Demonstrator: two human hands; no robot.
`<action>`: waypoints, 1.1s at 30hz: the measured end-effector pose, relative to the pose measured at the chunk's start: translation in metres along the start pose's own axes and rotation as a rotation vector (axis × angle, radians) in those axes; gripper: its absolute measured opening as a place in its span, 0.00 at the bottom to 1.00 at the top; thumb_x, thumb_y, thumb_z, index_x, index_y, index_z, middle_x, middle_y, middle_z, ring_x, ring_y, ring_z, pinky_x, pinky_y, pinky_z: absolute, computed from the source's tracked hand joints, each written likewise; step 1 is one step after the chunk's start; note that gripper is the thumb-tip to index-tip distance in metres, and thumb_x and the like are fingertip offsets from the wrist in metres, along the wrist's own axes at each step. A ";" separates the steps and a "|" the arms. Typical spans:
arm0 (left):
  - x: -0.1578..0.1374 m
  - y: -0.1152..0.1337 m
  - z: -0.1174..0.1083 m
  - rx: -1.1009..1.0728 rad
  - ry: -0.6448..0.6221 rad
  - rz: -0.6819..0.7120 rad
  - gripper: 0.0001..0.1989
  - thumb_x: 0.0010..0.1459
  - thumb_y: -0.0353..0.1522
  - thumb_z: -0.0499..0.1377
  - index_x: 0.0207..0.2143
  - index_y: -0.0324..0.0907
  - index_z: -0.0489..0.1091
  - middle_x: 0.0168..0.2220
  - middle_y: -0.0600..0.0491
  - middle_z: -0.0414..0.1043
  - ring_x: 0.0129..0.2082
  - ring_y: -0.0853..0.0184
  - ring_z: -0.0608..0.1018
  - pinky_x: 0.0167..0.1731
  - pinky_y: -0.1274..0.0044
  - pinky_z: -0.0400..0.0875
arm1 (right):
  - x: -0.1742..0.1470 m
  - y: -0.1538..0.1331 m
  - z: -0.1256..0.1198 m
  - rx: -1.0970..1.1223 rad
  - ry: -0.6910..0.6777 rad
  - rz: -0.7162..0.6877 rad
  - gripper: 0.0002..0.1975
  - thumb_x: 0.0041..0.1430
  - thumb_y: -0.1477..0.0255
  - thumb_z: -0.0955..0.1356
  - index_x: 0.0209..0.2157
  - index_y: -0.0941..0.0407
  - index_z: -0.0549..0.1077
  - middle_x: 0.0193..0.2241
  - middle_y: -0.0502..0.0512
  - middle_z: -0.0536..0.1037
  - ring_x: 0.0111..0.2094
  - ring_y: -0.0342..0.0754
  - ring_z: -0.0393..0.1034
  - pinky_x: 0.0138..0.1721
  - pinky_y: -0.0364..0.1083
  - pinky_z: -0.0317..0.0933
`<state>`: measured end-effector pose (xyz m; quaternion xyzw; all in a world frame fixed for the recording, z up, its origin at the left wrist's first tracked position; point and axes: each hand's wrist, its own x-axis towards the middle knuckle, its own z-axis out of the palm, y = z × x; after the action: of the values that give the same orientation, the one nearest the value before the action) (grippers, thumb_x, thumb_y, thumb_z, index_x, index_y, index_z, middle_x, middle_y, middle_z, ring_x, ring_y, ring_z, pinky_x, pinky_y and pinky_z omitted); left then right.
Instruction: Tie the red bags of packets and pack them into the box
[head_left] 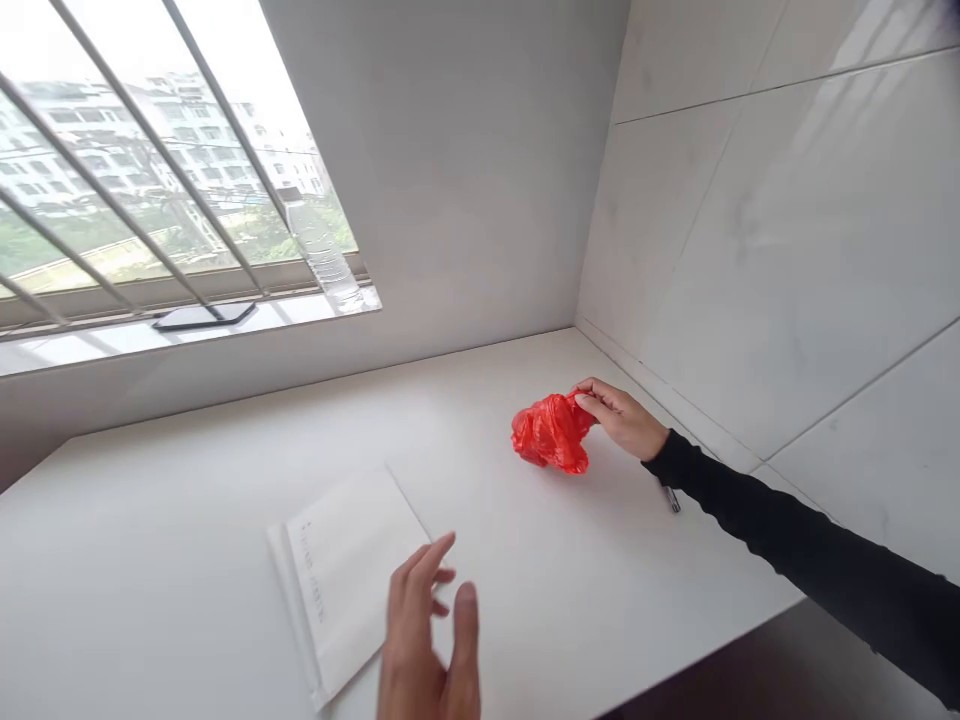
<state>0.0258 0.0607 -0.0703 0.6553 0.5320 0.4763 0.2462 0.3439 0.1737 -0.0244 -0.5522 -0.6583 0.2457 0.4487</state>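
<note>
A crumpled red plastic bag point(551, 432) is at the right part of the white table. My right hand point(619, 415) pinches its upper right end between thumb and fingers. My left hand point(427, 640) is raised at the bottom middle, thumb and fingers apart, holding nothing. Behind and to the left of it lies a flat white packet point(360, 570) with a line of small dark print and a folded left edge. The left hand covers the packet's lower right corner. A pen point(671, 497) lies partly hidden beneath my right forearm.
The white tabletop point(187, 520) meets a grey wall behind and a tiled wall on the right. On the sill of a barred window stand a clear plastic bottle point(322, 250) and a dark flat phone-like object point(204, 316). The table's front edge runs along the lower right.
</note>
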 end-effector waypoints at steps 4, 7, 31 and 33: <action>0.001 0.026 0.037 0.071 -0.205 0.086 0.24 0.64 0.36 0.55 0.61 0.46 0.59 0.48 0.44 0.70 0.42 0.58 0.75 0.40 0.65 0.72 | -0.069 -0.043 0.019 0.151 -0.243 0.047 0.11 0.70 0.61 0.61 0.39 0.53 0.69 0.33 0.49 0.72 0.34 0.46 0.66 0.40 0.47 0.62; -0.006 0.027 0.036 0.060 -0.318 0.089 0.11 0.66 0.33 0.50 0.47 0.45 0.69 0.38 0.50 0.74 0.38 0.62 0.75 0.41 0.69 0.69 | -0.096 -0.059 0.023 0.148 -0.342 0.076 0.12 0.70 0.61 0.60 0.38 0.52 0.69 0.33 0.49 0.71 0.31 0.45 0.63 0.37 0.46 0.61; -0.058 0.012 0.009 -1.277 -0.138 -0.906 0.21 0.56 0.43 0.62 0.48 0.41 0.70 0.44 0.45 0.74 0.41 0.57 0.78 0.38 0.65 0.75 | -0.139 -0.080 0.065 0.549 -0.519 0.041 0.14 0.67 0.58 0.67 0.49 0.50 0.69 0.42 0.52 0.74 0.39 0.48 0.70 0.41 0.47 0.66; -0.060 0.011 0.017 -1.364 -0.094 -0.763 0.16 0.54 0.39 0.64 0.43 0.41 0.73 0.40 0.47 0.76 0.37 0.60 0.78 0.33 0.72 0.74 | -0.148 -0.087 0.064 0.517 -0.637 0.014 0.19 0.66 0.56 0.66 0.53 0.49 0.68 0.45 0.55 0.75 0.44 0.51 0.70 0.47 0.49 0.66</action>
<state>0.0468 0.0048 -0.0901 0.1508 0.2992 0.5522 0.7634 0.2424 0.0208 -0.0308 -0.3219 -0.6771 0.5650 0.3445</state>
